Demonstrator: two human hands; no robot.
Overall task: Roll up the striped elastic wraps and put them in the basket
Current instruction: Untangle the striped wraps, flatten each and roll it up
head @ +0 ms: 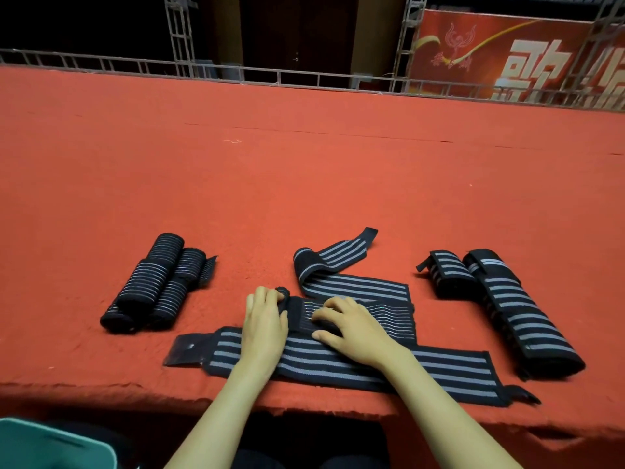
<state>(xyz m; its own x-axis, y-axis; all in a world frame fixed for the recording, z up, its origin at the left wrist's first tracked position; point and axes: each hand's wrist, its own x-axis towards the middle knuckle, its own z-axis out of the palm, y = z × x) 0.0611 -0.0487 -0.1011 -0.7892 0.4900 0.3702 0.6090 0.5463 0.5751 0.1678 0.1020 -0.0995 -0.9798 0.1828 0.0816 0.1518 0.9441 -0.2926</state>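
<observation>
Both hands work near the front edge of the platform. Our left hand (pixel 265 323) curls its fingers round the small rolled end (pixel 283 295) of a thin-lined wrap (pixel 382 316), while our right hand (pixel 355 333) lies on the flat length of it, fingers spread and pressing down. That wrap is black ribbed elastic with many fine pale lines. It lies over a broad-striped wrap (pixel 446 365) – a long flat band, black with wide grey stripes and a plain black tab at each end – stretched along the edge under both wrists. Just behind, a second broad-striped wrap (pixel 358 287) is laid out loosely and folds back on itself. To the left we see finished rolled wraps (pixel 152 286), stubby thin-lined cylinders piled against one another; to the right, folded wraps (pixel 521 313) of the broad-striped kind lie flattened side by side. The basket (pixel 50 445), teal plastic with a slot in its wall, shows only a corner at lower left, below the platform and well apart from the wraps. Everything rests on a red-orange carpet (pixel 304 170), felt-like and fuzzy, ragged along its near edge. Beyond it runs a metal truss railing (pixel 135 64), then a red banner (pixel 490 55) with large white characters and a dark doorway (pixel 297 32).
</observation>
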